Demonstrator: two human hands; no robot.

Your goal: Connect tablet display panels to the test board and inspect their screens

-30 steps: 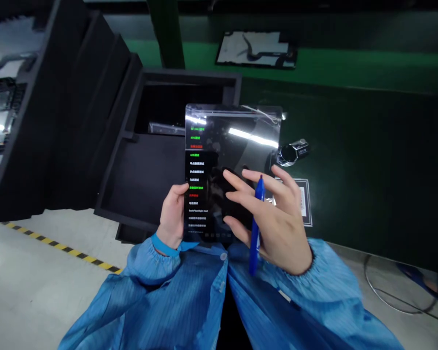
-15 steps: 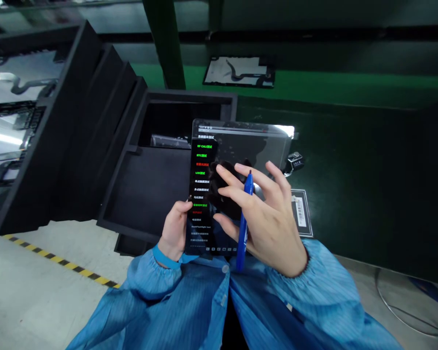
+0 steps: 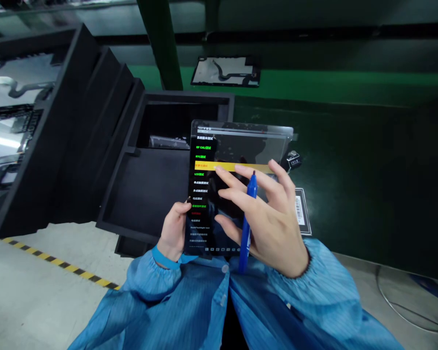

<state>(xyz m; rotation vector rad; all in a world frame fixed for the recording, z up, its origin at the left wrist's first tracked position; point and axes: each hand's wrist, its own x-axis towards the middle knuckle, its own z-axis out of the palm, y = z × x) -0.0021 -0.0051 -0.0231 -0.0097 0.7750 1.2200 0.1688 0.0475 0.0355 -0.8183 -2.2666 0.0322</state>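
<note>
A tablet [image 3: 222, 141] shows a dark menu of green, red and white lines, with one row lit yellow. My left hand [image 3: 174, 228] grips its lower left edge, thumb on the front and the other fingers hidden beneath. Over the screen is my right hand [image 3: 273, 218], fingers spread, one fingertip at the yellow row. A blue marker [image 3: 245, 233] is held in that hand, its dark tip pointing up and away from me.
Stacked black trays [image 3: 76, 146] lean at the left, beside an open black tray [image 3: 149, 189]. Another panel [image 3: 226, 71] lies at the back. A small dark metallic object [image 3: 294, 159] and a barcode label [image 3: 299, 211] are right of the tablet.
One menu row on the tablet has turned yellow under my right hand's fingertip. The view has shifted slightly, and both hands keep nearly the same pose.
</note>
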